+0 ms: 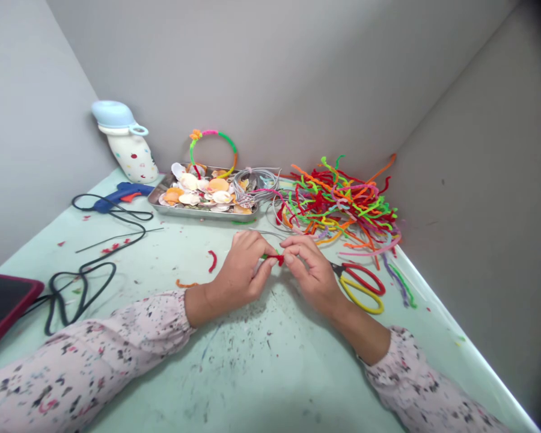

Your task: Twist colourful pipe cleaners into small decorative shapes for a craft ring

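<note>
Over the middle of the table, my left hand [246,266] and my right hand [313,270] meet at a short red pipe cleaner [278,258]. A bit of green shows beside the red at my left fingertips. Both hands pinch the piece between thumb and fingers, which partly hide it. Just right of my right hand lie scissors [363,287] with one red and one yellow handle loop. Thin grey wire [259,183] is coiled behind my hands. A red pipe cleaner scrap [212,261] and an orange one [187,284] rest near my left wrist.
A metal tray [198,211] of seashells stands at the back, with a colourful pipe cleaner ring [231,144] upright in it. Right of it is a heap of pipe cleaners [342,204]. At left are a bottle [133,153], a blue glue gun [117,195], its black cord [90,264] and a phone [9,307].
</note>
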Tool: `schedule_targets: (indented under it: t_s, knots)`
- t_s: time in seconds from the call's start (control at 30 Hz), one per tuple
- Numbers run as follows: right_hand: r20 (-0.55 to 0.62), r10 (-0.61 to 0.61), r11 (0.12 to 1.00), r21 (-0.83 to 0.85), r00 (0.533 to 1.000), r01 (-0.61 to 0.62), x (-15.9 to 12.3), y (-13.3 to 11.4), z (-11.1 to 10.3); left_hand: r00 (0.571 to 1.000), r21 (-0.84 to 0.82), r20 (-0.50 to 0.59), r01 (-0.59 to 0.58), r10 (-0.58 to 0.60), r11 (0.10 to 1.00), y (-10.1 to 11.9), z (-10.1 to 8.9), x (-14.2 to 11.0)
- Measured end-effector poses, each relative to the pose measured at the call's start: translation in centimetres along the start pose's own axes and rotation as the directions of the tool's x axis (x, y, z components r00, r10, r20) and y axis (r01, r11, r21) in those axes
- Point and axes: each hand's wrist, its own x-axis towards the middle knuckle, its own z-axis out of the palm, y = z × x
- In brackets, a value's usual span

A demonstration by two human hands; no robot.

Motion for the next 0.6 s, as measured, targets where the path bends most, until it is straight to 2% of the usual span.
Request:
schedule_targets:
  t_s: [0.2, 0.6]
  knots:
    - [0.025, 0.018, 1.0, -0.021, 1.0, -0.017, -0.09, 0.17, 0.1, 0.998, -0.02, 0.051, 0.026, -0.025, 0.999, -0.28, 0.16, 0.02]
    - [0.101, 0.055, 0.998, -0.001, 0.993, -0.055, -0.04, 0.21, 0.17, 0.993, 0.07, 0.119, -0.001, -0.007, 0.998, -0.29, 0.37, -0.01]
